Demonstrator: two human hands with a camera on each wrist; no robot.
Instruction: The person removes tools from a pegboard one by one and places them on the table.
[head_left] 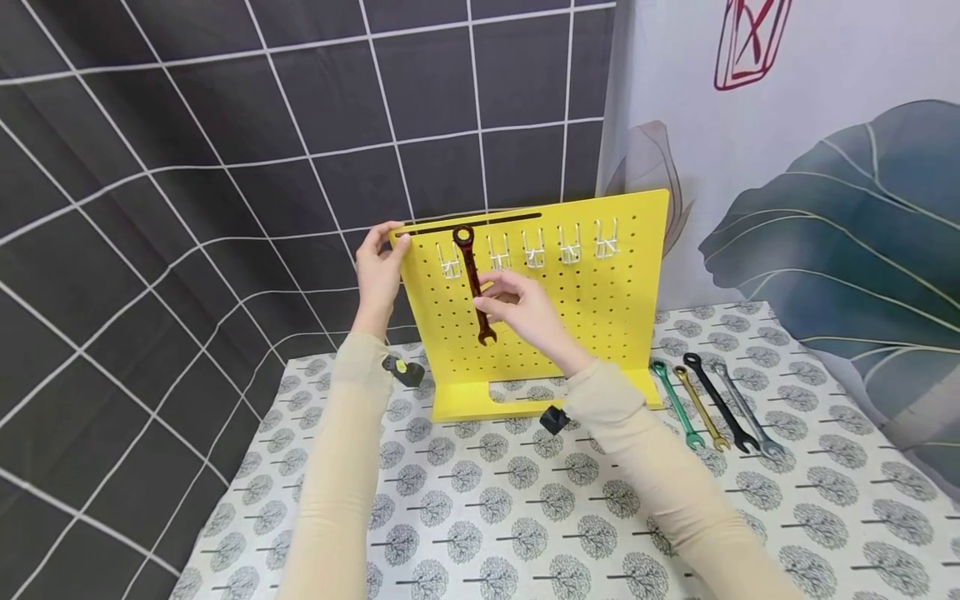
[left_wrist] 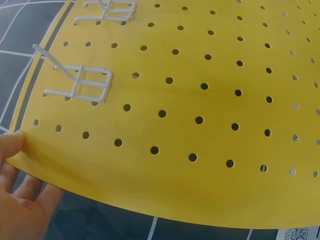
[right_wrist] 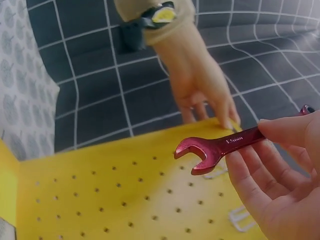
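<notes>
A dark red combination wrench (head_left: 474,287) stands nearly upright in front of the yellow pegboard (head_left: 600,333), ring end up and open jaw down. My right hand (head_left: 525,312) pinches its shaft between thumb and fingers. In the right wrist view the wrench (right_wrist: 220,150) shows glossy red with "13mm" marked on it. My left hand (head_left: 378,271) grips the board's upper left corner, the thumb on the front face and the fingers behind the edge. White wire hooks (head_left: 534,250) hang in a row along the top of the board; the ring end overlaps the leftmost part of this row.
On the patterned tablecloth (head_left: 487,508), right of the board, lie a green wrench (head_left: 677,404), a gold wrench (head_left: 701,408), a black wrench (head_left: 720,402) and a silver wrench (head_left: 746,408). A dark gridded curtain (head_left: 225,208) hangs behind and to the left.
</notes>
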